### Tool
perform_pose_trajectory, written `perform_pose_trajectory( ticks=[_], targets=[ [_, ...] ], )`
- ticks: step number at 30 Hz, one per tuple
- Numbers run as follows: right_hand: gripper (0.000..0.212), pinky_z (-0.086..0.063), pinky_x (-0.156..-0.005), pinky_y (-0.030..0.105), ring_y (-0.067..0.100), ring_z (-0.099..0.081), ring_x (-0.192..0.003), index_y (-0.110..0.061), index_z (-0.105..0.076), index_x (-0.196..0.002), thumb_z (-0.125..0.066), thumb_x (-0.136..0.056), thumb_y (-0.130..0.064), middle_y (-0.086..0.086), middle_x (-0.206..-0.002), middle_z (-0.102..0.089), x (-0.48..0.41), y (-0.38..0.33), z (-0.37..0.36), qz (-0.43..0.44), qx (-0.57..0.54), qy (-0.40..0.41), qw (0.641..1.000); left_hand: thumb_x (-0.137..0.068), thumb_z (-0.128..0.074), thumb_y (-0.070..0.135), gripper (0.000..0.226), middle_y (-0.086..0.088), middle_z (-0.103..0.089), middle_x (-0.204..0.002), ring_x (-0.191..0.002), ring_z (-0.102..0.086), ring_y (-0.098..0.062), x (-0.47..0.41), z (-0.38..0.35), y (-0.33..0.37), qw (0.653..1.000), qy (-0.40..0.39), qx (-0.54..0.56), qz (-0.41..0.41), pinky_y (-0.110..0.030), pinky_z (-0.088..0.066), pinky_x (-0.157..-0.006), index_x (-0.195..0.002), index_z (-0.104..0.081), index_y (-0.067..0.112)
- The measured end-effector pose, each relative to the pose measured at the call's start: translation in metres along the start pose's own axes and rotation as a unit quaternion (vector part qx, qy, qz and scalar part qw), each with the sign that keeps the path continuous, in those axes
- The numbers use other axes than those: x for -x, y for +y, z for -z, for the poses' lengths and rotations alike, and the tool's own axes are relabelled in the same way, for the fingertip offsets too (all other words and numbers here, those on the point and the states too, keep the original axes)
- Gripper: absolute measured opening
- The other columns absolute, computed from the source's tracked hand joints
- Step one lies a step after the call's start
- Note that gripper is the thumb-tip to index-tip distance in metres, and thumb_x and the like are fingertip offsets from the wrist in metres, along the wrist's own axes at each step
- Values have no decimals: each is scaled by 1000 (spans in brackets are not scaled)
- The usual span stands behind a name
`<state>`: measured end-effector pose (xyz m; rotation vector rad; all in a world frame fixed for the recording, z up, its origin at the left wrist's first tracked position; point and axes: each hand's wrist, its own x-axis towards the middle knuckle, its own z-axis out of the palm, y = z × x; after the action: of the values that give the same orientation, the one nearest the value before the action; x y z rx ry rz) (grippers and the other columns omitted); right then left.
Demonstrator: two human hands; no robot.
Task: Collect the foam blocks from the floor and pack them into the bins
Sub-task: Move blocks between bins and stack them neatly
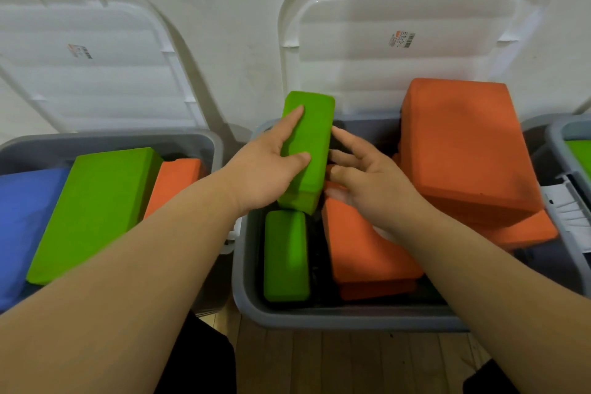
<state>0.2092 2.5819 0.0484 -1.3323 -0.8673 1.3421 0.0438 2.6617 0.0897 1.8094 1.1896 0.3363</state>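
A green foam block [311, 137] stands tilted over the back left of the middle grey bin [319, 318]. My left hand [271, 166] holds it from the left, thumb across its near face and fingers along its top. My right hand [361, 176] hovers just right of the block, fingers spread and loosely bent, holding nothing. Inside this bin lie a second green block [286, 257] at the front left, an orange block [361, 253] in the middle and a large orange block [463, 144] propped high on the right.
The left grey bin [192, 141] holds a blue block [22, 224], a green block [96, 211] and an orange block [174, 182]. White lids [415, 51] lean against the wall behind. A third bin [569, 150] sits at the right edge. Wooden floor [351, 361] lies in front.
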Motion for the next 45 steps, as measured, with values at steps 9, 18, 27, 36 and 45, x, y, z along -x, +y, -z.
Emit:
perform_pose_trajectory(
  ticks=[9,18,27,36,45],
  targets=[
    [84,-10,-125,56,38,4,-156,-37,-4,-163,-52,-96,-56,3,-172,7,23,64,15,-173,623,-99,757,-106,-49,21,70,-8,-67,-91,-60,-58,-17,-16,-12,-16,992,8,-110,60,-18,-41,-42,-162,-13,43],
    [87,-12,-116,74,30,16,-156,-48,1,-160,-54,-94,-62,-10,-170,15,22,65,23,-190,627,-104,748,-86,-71,58,93,-15,-45,-141,-107,-62,-31,-26,-35,-34,987,24,-138,85,-42,-50,-104,-158,-14,52],
    [95,-15,-117,72,30,15,-156,-49,2,-159,-62,-90,-61,-11,-169,18,18,67,32,-184,629,-120,746,-99,-55,59,81,-10,-38,-139,-113,-57,-32,-22,-50,-33,960,32,-263,90,-36,-35,-76,-160,-3,50],
    [98,-21,-119,66,28,10,-157,-46,-3,-160,-68,-87,-56,-10,-170,13,20,70,40,-156,629,-119,753,-98,-61,52,80,-16,-46,-142,-118,-57,-35,-25,-49,-40,959,49,-250,126,-36,-33,-80,-161,-12,45],
    [99,-25,-119,62,26,5,-157,-45,-8,-160,-69,-84,-59,-11,-170,7,19,72,44,-135,631,-108,756,-97,-54,62,88,-22,-49,-144,-125,-55,-40,-42,-60,-53,928,-32,-348,126,-48,-48,-103,-163,0,40]
  ],
)
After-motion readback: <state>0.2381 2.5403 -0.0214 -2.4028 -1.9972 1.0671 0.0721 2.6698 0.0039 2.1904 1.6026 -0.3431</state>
